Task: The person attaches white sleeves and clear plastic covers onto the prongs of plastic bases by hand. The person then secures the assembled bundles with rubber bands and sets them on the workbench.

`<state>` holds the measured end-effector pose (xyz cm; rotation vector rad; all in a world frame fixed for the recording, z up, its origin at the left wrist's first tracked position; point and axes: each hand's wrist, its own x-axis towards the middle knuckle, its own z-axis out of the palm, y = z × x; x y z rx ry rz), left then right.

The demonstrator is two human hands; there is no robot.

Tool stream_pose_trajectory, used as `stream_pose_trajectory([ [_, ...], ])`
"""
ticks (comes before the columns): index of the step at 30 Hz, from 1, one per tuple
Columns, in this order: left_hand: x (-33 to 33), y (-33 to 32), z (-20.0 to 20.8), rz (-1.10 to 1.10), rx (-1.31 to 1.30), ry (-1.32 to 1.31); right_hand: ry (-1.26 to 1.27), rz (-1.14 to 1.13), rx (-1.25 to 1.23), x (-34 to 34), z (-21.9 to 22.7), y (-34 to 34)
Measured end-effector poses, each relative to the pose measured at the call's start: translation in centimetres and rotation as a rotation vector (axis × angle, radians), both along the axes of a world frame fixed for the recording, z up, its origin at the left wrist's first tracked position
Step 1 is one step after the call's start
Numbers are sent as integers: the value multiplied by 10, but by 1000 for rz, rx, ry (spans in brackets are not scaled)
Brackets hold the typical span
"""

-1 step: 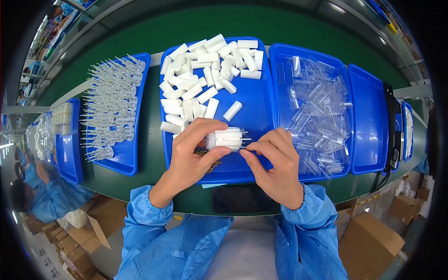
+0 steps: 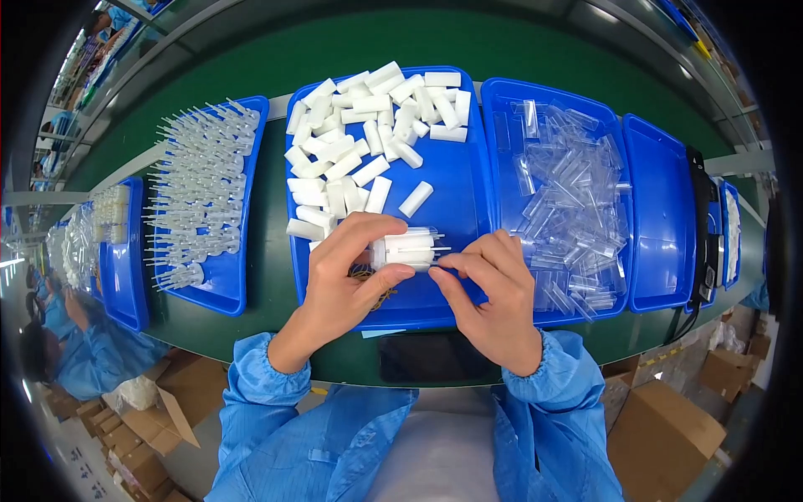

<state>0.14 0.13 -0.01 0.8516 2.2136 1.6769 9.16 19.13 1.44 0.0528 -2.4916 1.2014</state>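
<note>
My left hand (image 2: 343,268) is closed around a bundle of white cylinders (image 2: 410,248), with clear plastic about them and thin pale rods jutting from the right end. The bundle lies on its side above the middle blue tray. Thumb and forefinger of my right hand (image 2: 493,284) pinch together at the bundle's lower right edge; what lies between the fingertips is too small to make out. Beyond my hands, many loose white foam-like cylinders (image 2: 372,138) are heaped in the middle blue tray (image 2: 456,188). Yellowish rubber bands (image 2: 386,298) lie partly hidden under my left hand.
Clear plastic pieces (image 2: 577,197) fill a blue tray on the right, beside another blue tray (image 2: 661,217). A left-hand tray carries white pronged parts (image 2: 201,184). A dark flat device (image 2: 435,358) rests at the green table's near edge. Cardboard boxes (image 2: 665,439) stand below; another person (image 2: 100,351) sits left.
</note>
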Motion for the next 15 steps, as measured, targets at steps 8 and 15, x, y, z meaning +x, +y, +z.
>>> stream_pose_trajectory([
  [8, 5, 5, 1, -2, -22, 215, 35, -119, -102, 1, -4, -10],
  [15, 8, 8, 4, -11, -57, 309, 5, -133, -126, 0, -4, -10],
])
